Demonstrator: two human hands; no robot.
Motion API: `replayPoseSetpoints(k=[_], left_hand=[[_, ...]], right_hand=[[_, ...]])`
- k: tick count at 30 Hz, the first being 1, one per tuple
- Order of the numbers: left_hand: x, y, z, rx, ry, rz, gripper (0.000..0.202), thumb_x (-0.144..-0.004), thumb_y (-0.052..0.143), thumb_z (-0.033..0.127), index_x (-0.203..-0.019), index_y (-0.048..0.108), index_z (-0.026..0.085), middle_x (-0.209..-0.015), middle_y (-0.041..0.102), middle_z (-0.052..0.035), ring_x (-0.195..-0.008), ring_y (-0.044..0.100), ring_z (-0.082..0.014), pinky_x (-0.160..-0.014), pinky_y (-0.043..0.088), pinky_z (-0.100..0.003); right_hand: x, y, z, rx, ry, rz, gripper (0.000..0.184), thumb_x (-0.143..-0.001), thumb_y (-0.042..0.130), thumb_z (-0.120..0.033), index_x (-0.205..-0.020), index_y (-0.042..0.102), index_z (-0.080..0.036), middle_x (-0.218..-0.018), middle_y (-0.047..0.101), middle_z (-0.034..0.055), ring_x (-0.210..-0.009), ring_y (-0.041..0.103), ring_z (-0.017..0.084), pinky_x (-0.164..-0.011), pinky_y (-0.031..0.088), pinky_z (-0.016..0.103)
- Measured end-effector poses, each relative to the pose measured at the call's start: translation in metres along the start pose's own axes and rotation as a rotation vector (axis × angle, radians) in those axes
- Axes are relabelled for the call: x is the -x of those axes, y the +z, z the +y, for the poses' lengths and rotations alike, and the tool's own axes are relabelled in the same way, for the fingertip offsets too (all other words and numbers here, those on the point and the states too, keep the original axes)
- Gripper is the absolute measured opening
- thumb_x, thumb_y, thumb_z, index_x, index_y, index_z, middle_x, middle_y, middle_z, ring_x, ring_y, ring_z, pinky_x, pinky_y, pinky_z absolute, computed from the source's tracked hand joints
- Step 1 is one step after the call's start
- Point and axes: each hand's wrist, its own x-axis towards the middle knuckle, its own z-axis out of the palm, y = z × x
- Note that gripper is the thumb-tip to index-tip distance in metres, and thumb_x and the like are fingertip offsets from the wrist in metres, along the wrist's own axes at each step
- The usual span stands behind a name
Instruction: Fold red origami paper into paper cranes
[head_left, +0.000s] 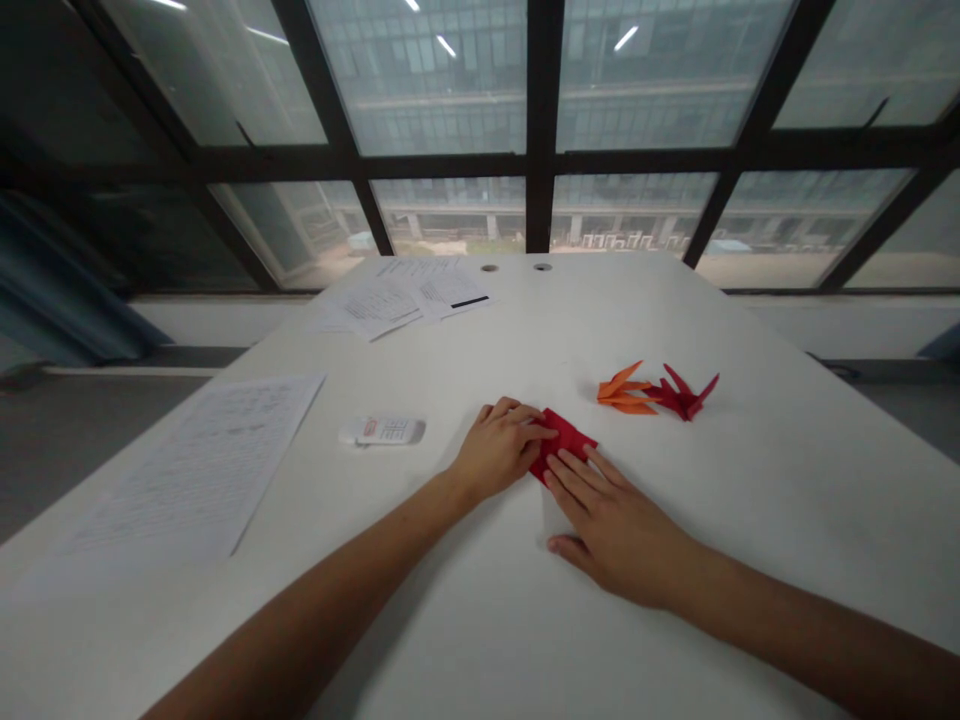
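A small sheet of red origami paper [561, 440], folded, lies flat on the white table in front of me. My left hand [501, 448] is at its left edge with the fingers curled, closed on that side of the paper. Stretched-out fingers of my right hand [611, 520] rest flat on the paper's lower right part, thumb apart on the table. Part of the paper is covered by both hands. Beyond my right hand sit an orange folded-paper figure [624, 392] and a dark red folded-paper figure [684, 396], touching each other, both with pointed ends.
A white object with printed labels [386, 431] lies left of my left hand. A printed sheet [202, 470] covers the table's left side, and several more papers [390, 295] overlap at the back. Two round holes [489, 268] pierce the table's far edge, before large windows [450, 90].
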Motion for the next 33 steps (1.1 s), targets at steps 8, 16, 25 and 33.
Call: replayPoseSetpoints(k=[8,16,25,33], left_hand=[[-0.001,0.0,-0.002,0.037,-0.018,-0.005,0.034,-0.098,0.058,0.025,-0.124,0.075,0.039,-0.132,0.068,-0.0016,-0.121,0.055,-0.0269,-0.1,0.044,-0.044],[-0.001,0.0,-0.002,0.057,-0.02,-0.016,0.036,-0.098,0.056,0.023,-0.125,0.074,0.04,-0.131,0.067,-0.0018,-0.121,0.055,-0.0267,-0.102,0.042,-0.045],[-0.001,-0.002,0.0,0.08,-0.041,-0.018,0.037,-0.099,0.052,0.024,-0.132,0.068,0.034,-0.135,0.065,-0.0037,-0.123,0.054,-0.0271,-0.104,0.042,-0.046],[-0.001,0.001,-0.004,0.135,-0.115,0.002,0.057,-0.096,0.056,0.028,-0.151,0.042,0.02,-0.137,0.065,-0.0098,-0.129,0.053,-0.0302,-0.11,0.041,-0.05]], right_hand=[[0.012,0.0,-0.03,0.055,-0.002,-0.012,0.078,-0.101,0.049,-0.061,-0.15,0.051,-0.001,-0.158,0.046,0.0272,-0.15,0.042,0.041,-0.126,0.027,0.062],[0.016,0.0,-0.041,0.056,0.023,-0.021,0.07,-0.101,0.054,-0.051,-0.151,0.05,-0.004,-0.16,0.043,0.0271,-0.149,0.041,0.042,-0.123,0.034,0.061],[0.016,-0.004,-0.042,0.058,0.024,-0.023,0.067,-0.101,0.053,-0.052,-0.15,0.052,-0.006,-0.158,0.047,0.0257,-0.148,0.044,0.042,-0.123,0.034,0.063],[0.017,-0.001,-0.042,0.029,0.026,-0.004,0.064,-0.1,0.058,-0.045,-0.15,0.052,-0.007,-0.159,0.047,0.0241,-0.148,0.043,0.042,-0.123,0.032,0.063]])
